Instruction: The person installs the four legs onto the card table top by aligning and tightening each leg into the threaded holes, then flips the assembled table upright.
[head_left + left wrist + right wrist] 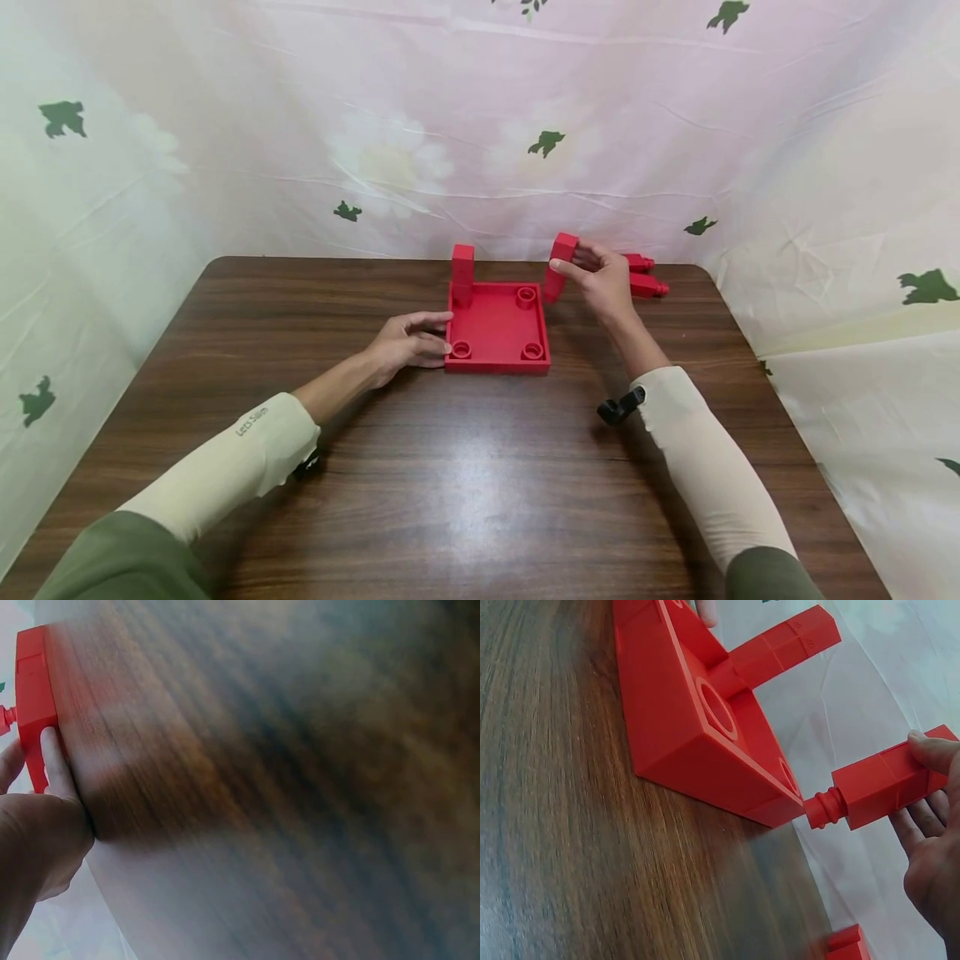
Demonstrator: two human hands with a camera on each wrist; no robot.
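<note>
A square red tray (497, 325) with round sockets at its corners lies on the table, and one red leg (463, 271) stands upright in its back left corner. My left hand (408, 346) touches the tray's left side with fingers extended; the left wrist view shows its fingers against the red edge (34, 682). My right hand (606, 279) pinches a second red leg (558, 265) near its upper end, just right of the tray's back right corner. In the right wrist view this held leg (889, 780) has its threaded end down beside the tray corner (705, 750).
Two more red legs (647, 286) lie on the table behind and right of my right hand. The brown wooden table (480, 483) ends at a patterned cloth (450, 167) at the back, with more cloth at both sides.
</note>
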